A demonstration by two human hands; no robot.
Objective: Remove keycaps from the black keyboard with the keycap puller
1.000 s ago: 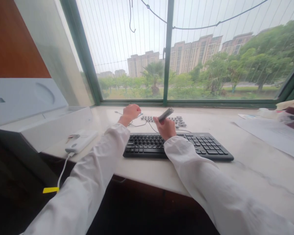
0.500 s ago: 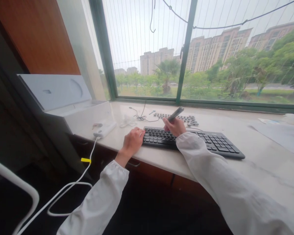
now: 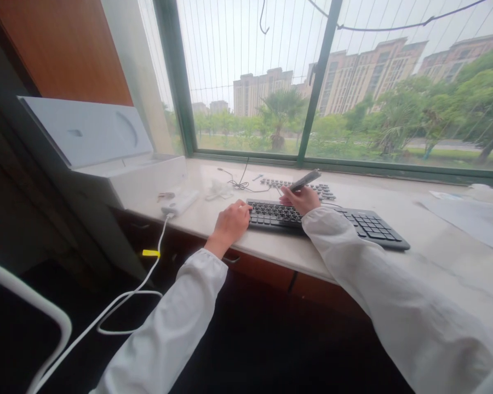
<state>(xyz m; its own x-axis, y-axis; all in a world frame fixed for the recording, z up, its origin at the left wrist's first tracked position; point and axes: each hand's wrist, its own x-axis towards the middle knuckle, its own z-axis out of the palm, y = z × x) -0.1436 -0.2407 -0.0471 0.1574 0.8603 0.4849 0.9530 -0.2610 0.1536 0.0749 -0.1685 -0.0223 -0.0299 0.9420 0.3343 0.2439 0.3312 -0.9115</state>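
Observation:
A black keyboard (image 3: 277,221) lies on the pale countertop; many keycaps are off its main block, while its number pad (image 3: 376,225) has its keys. My left hand (image 3: 232,221) is closed on the keyboard's left end, fingers over its edge. Above the upper keys, my right hand (image 3: 302,200) grips a slim dark brush (image 3: 307,179), tilted with its top end up to the right. The brush's lower end is hidden by my fingers. Loose keycaps (image 3: 324,191) lie in rows behind the keyboard, partly covered by my right hand and the brush.
A thin black cable (image 3: 242,185) lies coiled near the window. To the left are crumpled clear plastic (image 3: 218,190), a white power strip (image 3: 181,203) with a white cord (image 3: 158,257), and an open white box (image 3: 148,172). White papers (image 3: 472,210) lie at the right.
The camera view has shifted slightly. The brush in my right hand has tipped lower toward the right. My left hand stays at the keyboard's left end.

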